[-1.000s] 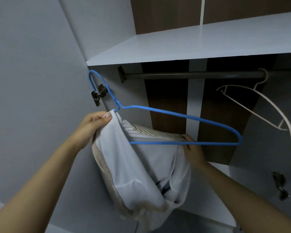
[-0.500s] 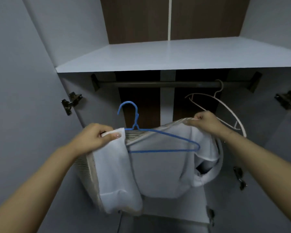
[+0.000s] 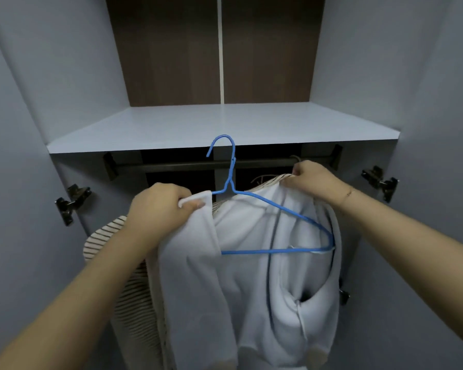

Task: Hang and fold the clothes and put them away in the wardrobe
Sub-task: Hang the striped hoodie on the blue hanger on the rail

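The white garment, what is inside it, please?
Inside the white garment sits the blue hanger: its hook, right arm and bottom bar show. Its left arm is covered by cloth gripped in the left hand. The right hand holds the other shoulder.

My left hand (image 3: 162,206) covers the left shoulder of the blue hanger (image 3: 274,228), so I cannot tell how that end sits in the garment (image 3: 265,284). My right hand (image 3: 312,180) and the cloth hide nearly all of a pale hanger (image 3: 262,178) behind; only a thin curve shows. The garment's hem runs off the bottom edge. The rail (image 3: 171,166) is partly hidden behind the shelf's (image 3: 219,124) front edge.
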The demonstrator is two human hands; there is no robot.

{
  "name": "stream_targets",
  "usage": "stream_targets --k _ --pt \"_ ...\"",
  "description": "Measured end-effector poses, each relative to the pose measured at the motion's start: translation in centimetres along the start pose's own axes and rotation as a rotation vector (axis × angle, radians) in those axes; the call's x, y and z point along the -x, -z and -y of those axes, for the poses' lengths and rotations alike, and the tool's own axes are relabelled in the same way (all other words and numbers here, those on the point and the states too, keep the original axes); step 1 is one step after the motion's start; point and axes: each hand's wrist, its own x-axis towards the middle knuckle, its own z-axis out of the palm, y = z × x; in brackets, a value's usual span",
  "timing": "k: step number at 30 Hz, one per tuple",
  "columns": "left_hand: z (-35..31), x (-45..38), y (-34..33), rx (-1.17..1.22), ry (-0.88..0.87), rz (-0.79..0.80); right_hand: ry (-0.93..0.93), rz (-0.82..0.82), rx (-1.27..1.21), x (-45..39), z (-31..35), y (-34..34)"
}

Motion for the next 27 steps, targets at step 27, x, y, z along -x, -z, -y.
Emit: stream_targets --k 27 --pt "2.5 -6.2 6.0 0.769 -0.008 -0.099 0.557 -0.089 -0.349 4.5 5.9 3.3"
